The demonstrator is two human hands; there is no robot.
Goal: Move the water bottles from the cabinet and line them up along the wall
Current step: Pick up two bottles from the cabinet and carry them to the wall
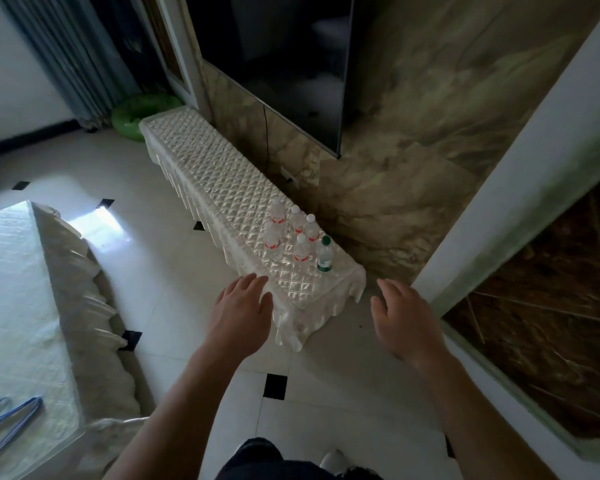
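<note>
Six water bottles stand clustered on the cabinet, at its near end, close to the wall. Left hand is over the cabinet's near corner, fingers relaxed and empty. Right hand is just past the cabinet's end, fingers loose and empty.

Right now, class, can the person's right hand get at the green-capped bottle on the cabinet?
Probably yes: the green-capped bottle stands at the end of the cabinet nearest the right hand, and no other bottle stands between them.
</note>
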